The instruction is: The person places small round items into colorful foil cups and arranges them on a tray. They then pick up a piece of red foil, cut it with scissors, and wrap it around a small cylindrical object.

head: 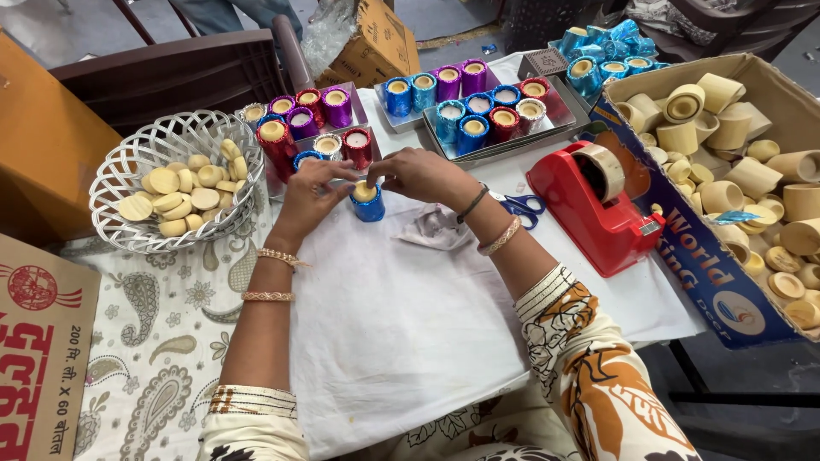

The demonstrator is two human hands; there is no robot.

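Both hands meet over a small blue foil-wrapped cup (368, 203) standing upright on the white cloth (401, 324) at the middle of the table: the left hand (314, 189) pinches its rim with fingertips, and the right hand (420, 173) closes on it from the other side, apparently steadying it so the foil sits snug. Just beyond the fingers, metal trays (504, 141) hold finished cups in red, purple and blue foil, upright in rows and close at hand. To the left, a white wire basket (137, 162) holds pale round discs. To the right stand a red tape dispenser (594, 201) and blue-handled scissors (521, 205), both within easy reach. At the far right, an open cardboard box (683, 248) is heaped with bare, unwrapped cups.
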